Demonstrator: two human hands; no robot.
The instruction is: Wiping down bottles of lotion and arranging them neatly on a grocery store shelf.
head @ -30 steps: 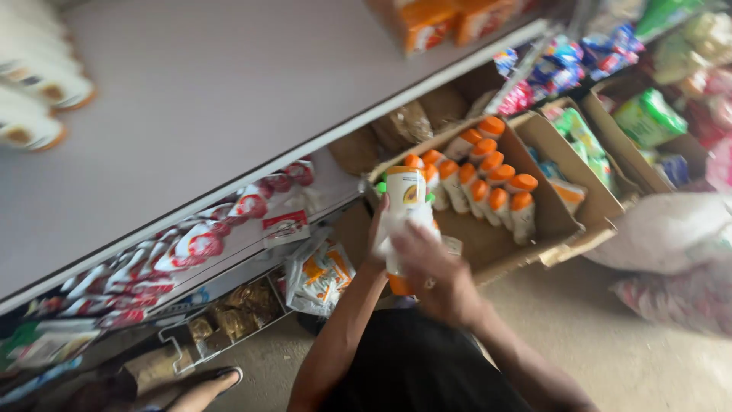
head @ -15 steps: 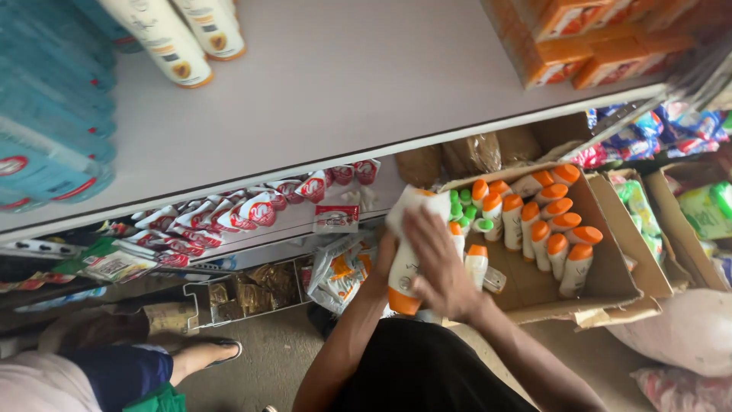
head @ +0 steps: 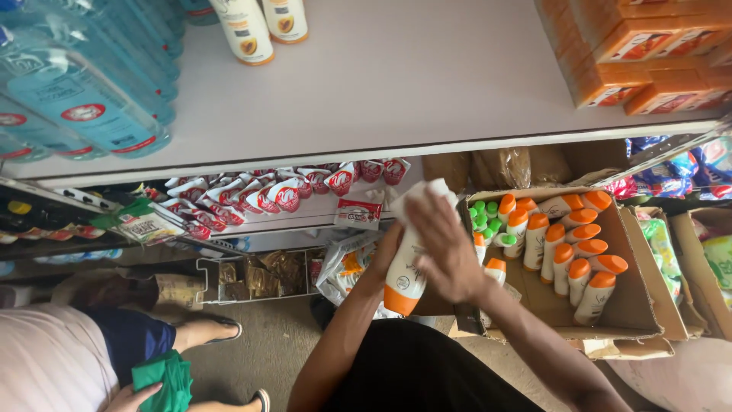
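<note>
Centrally, a white bottle with an orange cap [head: 406, 259] is held between both hands, just left of the open cardboard box [head: 633, 305] of like bottles. Its long axis runs steeply, cap end low and near, the other end tipped far and slightly right. The right hand [head: 450, 248] lies across the bottle's right side, fingers curled over it in a grip. The left hand [head: 385, 252] is mostly hidden behind the bottle — it seems to support the left side, but how its fingers are set cannot be told. The right hand is the nearer one to the box. Rows of orange-capped bottles [head: 576, 244] fill the box's far part, while bare cardboard is left at its near end. Overhead, the grey shelf [head: 396, 91] edge is close above the bottle's far end — little room upward.
</note>
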